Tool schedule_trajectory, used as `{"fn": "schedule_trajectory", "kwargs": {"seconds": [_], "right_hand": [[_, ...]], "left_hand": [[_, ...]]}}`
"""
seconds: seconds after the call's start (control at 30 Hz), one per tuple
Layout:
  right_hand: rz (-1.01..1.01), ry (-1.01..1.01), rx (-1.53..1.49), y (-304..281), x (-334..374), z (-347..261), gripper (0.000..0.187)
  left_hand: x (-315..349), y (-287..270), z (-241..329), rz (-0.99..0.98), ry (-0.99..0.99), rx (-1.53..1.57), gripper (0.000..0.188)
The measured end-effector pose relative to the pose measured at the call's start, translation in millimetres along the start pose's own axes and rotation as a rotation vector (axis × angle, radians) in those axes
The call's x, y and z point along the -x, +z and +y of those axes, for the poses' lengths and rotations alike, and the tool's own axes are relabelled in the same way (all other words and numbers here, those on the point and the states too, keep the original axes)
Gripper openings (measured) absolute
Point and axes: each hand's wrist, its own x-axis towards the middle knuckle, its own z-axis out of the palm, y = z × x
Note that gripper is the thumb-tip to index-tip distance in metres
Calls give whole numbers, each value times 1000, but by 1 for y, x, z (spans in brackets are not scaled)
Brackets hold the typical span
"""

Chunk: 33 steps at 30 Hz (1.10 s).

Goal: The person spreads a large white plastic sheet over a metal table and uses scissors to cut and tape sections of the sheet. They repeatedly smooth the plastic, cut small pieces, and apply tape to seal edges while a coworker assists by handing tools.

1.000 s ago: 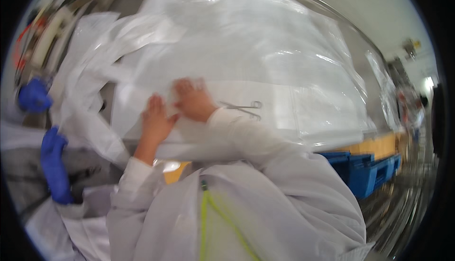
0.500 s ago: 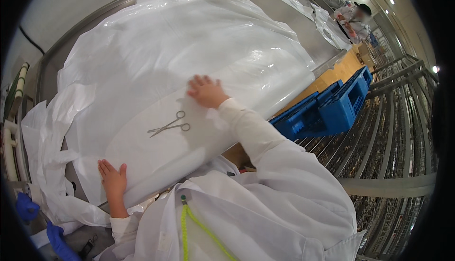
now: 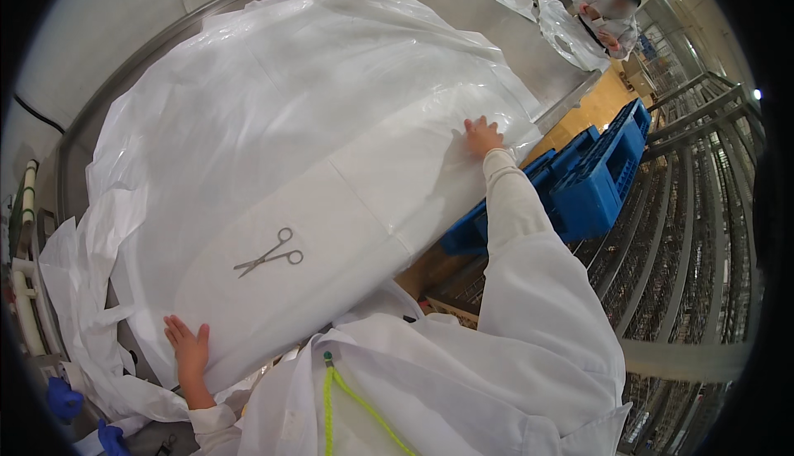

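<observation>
A large white plastic sheet (image 3: 273, 158) lies spread over a metal table, with a smoother, flatter band along its near side. My left hand (image 3: 190, 350) rests flat on the sheet's near left part, fingers apart. Far out to the right, my right hand (image 3: 482, 137) presses on the sheet near its right end, fingers spread and slightly bent. Between the hands, nearer the left one, a pair of metal scissors (image 3: 271, 252) lies on the sheet with its blades a little apart. Neither hand touches the scissors.
The metal table (image 3: 463, 1) has a raised rim. Crumpled white plastic (image 3: 91, 290) hangs at the left, near blue gloves (image 3: 64, 398). Blue plastic pallets (image 3: 602, 179) and metal racks (image 3: 662, 266) stand at the right. Another person (image 3: 608, 17) works beyond the far right corner.
My right hand has slid right along the sheet toward its right end, the arm stretching out. My left hand stays on the sheet. The view has shifted, and the sheet's near band looks smoother.
</observation>
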Motion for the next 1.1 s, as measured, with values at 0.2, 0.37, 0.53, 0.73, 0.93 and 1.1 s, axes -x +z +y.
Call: {"fn": "schedule_trajectory", "kwargs": {"seconds": [0.2,0.37,0.53,0.73,0.93,1.1], "right_hand": [[161,284,-149,9,-68,26,80],[163,407,-177,-7,-100,21,79],[109,615,-114,-22,-132,32,77],[224,10,-140,-9,-111,-27,68],[168,157,-146,-12,-109,6,66],[155,324,-146,-20,-135,54,66]], "left_hand": [[-3,1,-13,-20,32,27,86],[2,-6,-19,-90,-9,5,87],[-7,-10,-13,-134,-15,-29,88],[-7,-13,-9,-189,-108,-57,90],[-10,-13,-23,-196,-34,-69,93],[-8,-13,-15,-166,-18,-37,93]]}}
